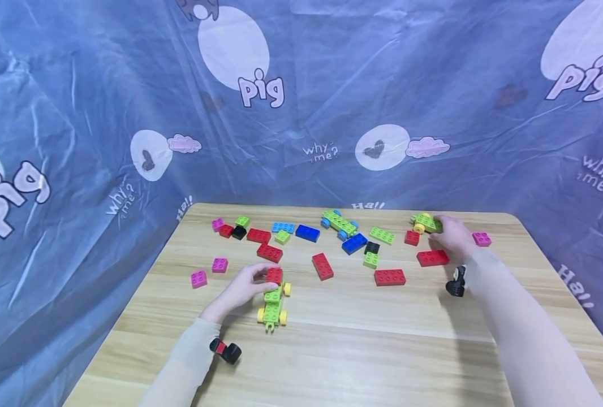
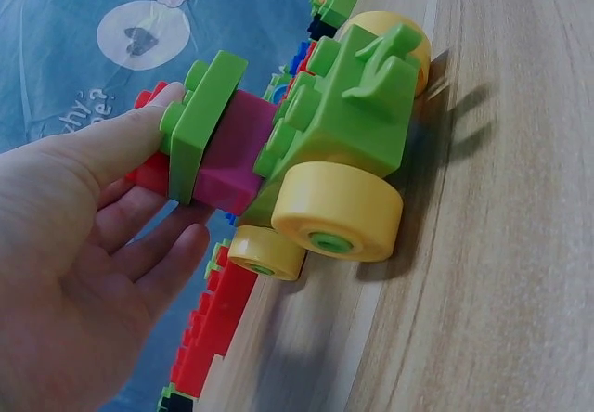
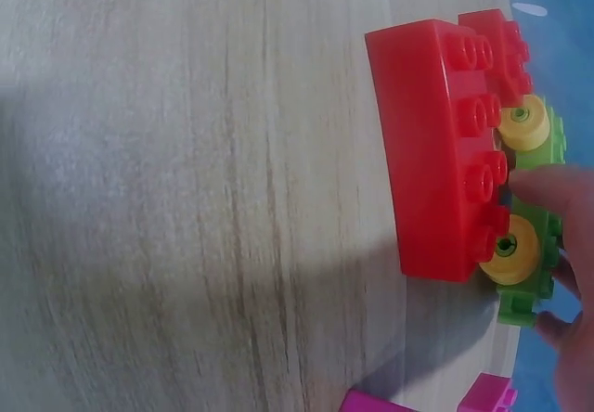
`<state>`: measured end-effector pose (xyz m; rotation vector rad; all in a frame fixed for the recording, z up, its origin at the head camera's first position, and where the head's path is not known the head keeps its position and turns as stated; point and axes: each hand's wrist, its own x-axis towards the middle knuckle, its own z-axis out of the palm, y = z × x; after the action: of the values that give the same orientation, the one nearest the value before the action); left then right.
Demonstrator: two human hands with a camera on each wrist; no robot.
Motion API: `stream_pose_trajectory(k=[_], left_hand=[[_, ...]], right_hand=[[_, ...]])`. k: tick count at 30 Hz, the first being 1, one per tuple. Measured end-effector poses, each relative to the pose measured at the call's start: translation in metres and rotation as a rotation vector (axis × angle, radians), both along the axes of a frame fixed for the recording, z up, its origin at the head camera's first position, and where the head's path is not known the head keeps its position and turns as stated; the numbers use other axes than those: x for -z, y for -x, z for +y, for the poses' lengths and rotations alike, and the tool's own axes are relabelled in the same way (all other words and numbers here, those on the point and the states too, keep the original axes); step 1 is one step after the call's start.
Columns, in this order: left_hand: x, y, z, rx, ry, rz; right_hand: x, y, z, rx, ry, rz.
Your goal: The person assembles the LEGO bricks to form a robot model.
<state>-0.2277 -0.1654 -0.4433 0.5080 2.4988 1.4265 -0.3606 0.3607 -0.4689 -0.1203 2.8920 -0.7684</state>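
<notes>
My left hand (image 1: pixel 244 286) pinches the top of a brick stack on a green toy car base (image 2: pixel 357 106) with yellow wheels. From the base upward, the stack has a magenta brick (image 2: pixel 237 152), a green brick (image 2: pixel 206 124) and a red brick (image 1: pixel 274 275). The thumb lies along the near side, while the other fingers curl behind. At the back right of the table, my right hand (image 1: pixel 453 234) grips a second green car base (image 3: pixel 535 194), also on yellow wheels. A long red brick (image 3: pixel 432 152) lies just in front of it, partly covering the wheels in the right wrist view.
A third green car base (image 1: pixel 339 224) with blue wheels stands at the back centre. Around it are blue bricks (image 1: pixel 308 233), a green brick (image 1: pixel 382 235) and several red bricks (image 1: pixel 323 266). Magenta bricks (image 1: pixel 219 265) lie at the left. A blue printed cloth (image 1: pixel 301 113) hangs behind the table.
</notes>
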Motion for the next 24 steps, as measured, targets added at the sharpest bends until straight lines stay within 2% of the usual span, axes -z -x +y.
stream_pose_trajectory(k=[8,16,19,24], left_hand=[[-0.002,-0.001,0.002,0.003,-0.007,-0.013],[-0.003,-0.002,0.003,-0.001,-0.016,-0.016],[0.005,0.002,0.001,-0.005,-0.011,-0.01],[0.026,0.012,-0.004,-0.012,-0.005,0.001]], right_hand=[[0.01,0.001,0.001,-0.009,-0.083,0.083],[0.008,0.001,-0.002,0.026,-0.072,0.046],[0.006,0.001,-0.002,0.046,-0.062,0.035],[0.005,0.001,-0.004,0.09,-0.069,0.067]])
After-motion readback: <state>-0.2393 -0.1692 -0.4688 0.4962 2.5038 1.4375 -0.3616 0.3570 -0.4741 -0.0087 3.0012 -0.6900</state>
